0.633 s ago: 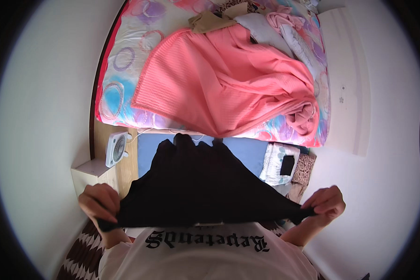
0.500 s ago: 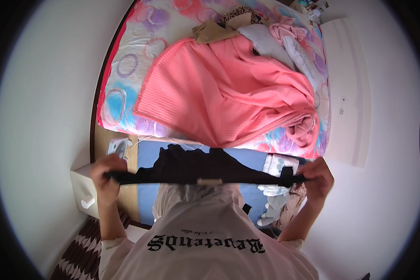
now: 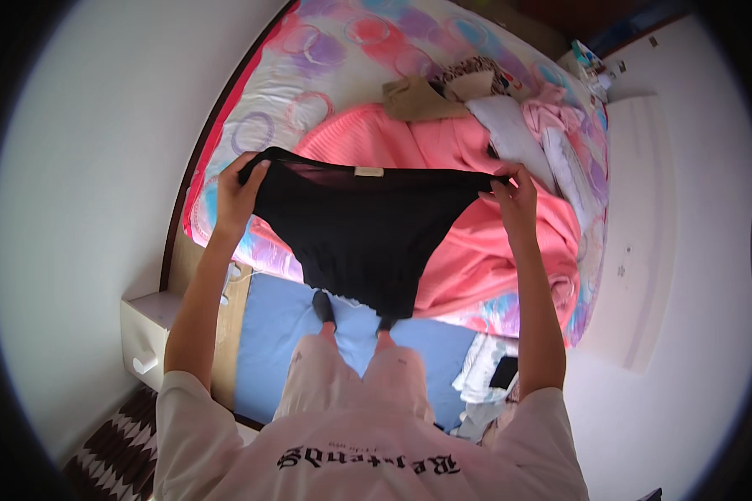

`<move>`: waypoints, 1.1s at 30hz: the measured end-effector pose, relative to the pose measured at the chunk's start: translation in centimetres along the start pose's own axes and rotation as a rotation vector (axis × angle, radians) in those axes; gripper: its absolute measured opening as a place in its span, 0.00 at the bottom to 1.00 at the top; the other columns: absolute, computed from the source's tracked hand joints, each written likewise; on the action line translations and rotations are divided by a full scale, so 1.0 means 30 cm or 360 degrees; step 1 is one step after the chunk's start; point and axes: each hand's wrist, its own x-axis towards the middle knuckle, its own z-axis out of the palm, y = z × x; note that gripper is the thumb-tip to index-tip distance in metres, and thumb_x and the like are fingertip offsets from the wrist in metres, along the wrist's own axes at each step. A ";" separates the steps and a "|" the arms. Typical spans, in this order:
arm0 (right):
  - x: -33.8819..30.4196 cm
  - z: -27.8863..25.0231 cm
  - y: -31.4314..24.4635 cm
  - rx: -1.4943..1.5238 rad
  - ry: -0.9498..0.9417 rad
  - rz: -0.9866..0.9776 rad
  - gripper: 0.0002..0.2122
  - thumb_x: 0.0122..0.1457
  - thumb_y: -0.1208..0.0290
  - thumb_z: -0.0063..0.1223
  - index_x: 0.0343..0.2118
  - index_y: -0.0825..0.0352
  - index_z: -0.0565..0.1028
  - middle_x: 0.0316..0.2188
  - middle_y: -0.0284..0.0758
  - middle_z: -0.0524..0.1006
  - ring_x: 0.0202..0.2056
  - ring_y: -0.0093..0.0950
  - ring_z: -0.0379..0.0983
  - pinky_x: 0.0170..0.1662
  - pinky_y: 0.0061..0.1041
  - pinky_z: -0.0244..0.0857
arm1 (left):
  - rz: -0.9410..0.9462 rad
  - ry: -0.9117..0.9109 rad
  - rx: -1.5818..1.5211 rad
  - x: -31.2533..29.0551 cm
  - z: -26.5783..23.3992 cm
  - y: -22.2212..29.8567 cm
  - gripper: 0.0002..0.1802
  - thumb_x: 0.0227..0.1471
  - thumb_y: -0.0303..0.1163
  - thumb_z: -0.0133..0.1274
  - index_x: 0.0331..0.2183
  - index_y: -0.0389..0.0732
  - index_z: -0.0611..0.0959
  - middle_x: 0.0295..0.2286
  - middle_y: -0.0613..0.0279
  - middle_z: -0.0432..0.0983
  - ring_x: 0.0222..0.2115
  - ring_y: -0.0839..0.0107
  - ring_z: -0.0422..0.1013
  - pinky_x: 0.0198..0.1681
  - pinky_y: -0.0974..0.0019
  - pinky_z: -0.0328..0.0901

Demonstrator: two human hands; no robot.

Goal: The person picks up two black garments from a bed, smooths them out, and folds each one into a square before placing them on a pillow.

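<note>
A pair of black briefs [image 3: 363, 230] hangs spread in front of me, waistband up, with a small pale label at the middle of the band. My left hand [image 3: 239, 194] pinches the left end of the waistband, thumb showing on the near side. At the other end, my right hand [image 3: 515, 199] has its fingers closed on the band's right corner. The cloth narrows downward and its lower edge hangs over the blue floor mat [image 3: 267, 359]. Behind it, the pink blanket [image 3: 501, 263] on the bed is partly hidden.
The bed [image 3: 255, 96] has a patterned sheet, with a brown cloth [image 3: 422, 98] and a grey pillow [image 3: 510, 134] on it. A white cabinet [image 3: 146, 330] stands at the left wall. Folded clothes [image 3: 485, 367] lie at the lower right.
Both hands have risen and moved farther forward with the briefs. The cloth, seen nearly edge-on before, now hangs down flat in view. My head view has shifted, showing my legs.
</note>
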 end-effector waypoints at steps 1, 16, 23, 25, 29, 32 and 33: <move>0.084 0.008 0.047 -0.0010 -0.0021 -0.0017 0.07 0.60 0.88 0.48 0.40 0.72 0.68 0.36 0.35 0.69 0.37 0.22 0.73 0.38 0.24 0.82 | 0.0012 0.0001 -0.0002 0.056 0.026 -0.049 0.07 0.62 0.27 0.58 0.37 0.33 0.83 0.26 0.75 0.72 0.29 0.86 0.63 0.33 0.77 0.61; 0.790 0.142 0.986 -0.0736 0.0086 0.0275 0.08 0.59 0.88 0.51 0.34 0.73 0.83 0.37 0.37 0.81 0.34 0.26 0.80 0.39 0.25 0.83 | 0.0026 0.0195 0.0887 0.721 0.385 -0.913 0.14 0.57 0.44 0.59 0.42 0.48 0.87 0.32 0.54 0.84 0.35 0.53 0.80 0.39 0.55 0.72; 0.889 0.154 1.358 -0.0591 0.0133 0.0361 0.09 0.58 0.88 0.52 0.39 0.74 0.82 0.41 0.38 0.81 0.39 0.27 0.79 0.42 0.27 0.84 | 0.0166 0.0091 0.1120 0.876 0.498 -1.225 0.17 0.56 0.40 0.59 0.46 0.45 0.85 0.39 0.50 0.82 0.41 0.52 0.78 0.43 0.55 0.71; 0.926 0.150 1.446 -0.0434 0.0171 0.0309 0.07 0.57 0.86 0.55 0.37 0.74 0.83 0.38 0.37 0.82 0.37 0.27 0.80 0.41 0.25 0.84 | 0.0146 0.0313 0.0933 0.930 0.547 -1.256 0.11 0.52 0.33 0.65 0.38 0.40 0.87 0.27 0.49 0.85 0.29 0.60 0.82 0.37 0.57 0.75; 0.999 0.085 1.552 -0.0198 -0.0116 0.0338 0.12 0.57 0.80 0.60 0.45 0.71 0.81 0.42 0.37 0.82 0.40 0.29 0.79 0.43 0.28 0.79 | 0.0269 0.0701 0.0982 0.885 0.702 -1.309 0.18 0.51 0.28 0.64 0.45 0.39 0.83 0.37 0.50 0.83 0.37 0.61 0.80 0.39 0.57 0.74; 0.877 0.094 1.598 -0.1189 -0.0267 0.0177 0.21 0.54 0.70 0.67 0.51 0.70 0.77 0.46 0.40 0.80 0.45 0.33 0.78 0.45 0.31 0.73 | 0.0418 0.0535 0.0810 0.665 0.818 -1.381 0.19 0.52 0.23 0.62 0.47 0.39 0.80 0.38 0.53 0.80 0.37 0.64 0.78 0.39 0.61 0.73; 0.796 0.079 1.600 -0.1501 -0.0114 -0.0572 0.18 0.56 0.71 0.64 0.49 0.69 0.77 0.45 0.42 0.80 0.46 0.35 0.78 0.47 0.32 0.72 | 0.0510 0.0470 0.0731 0.582 0.834 -1.381 0.19 0.52 0.21 0.61 0.47 0.38 0.78 0.38 0.54 0.79 0.37 0.66 0.77 0.39 0.63 0.73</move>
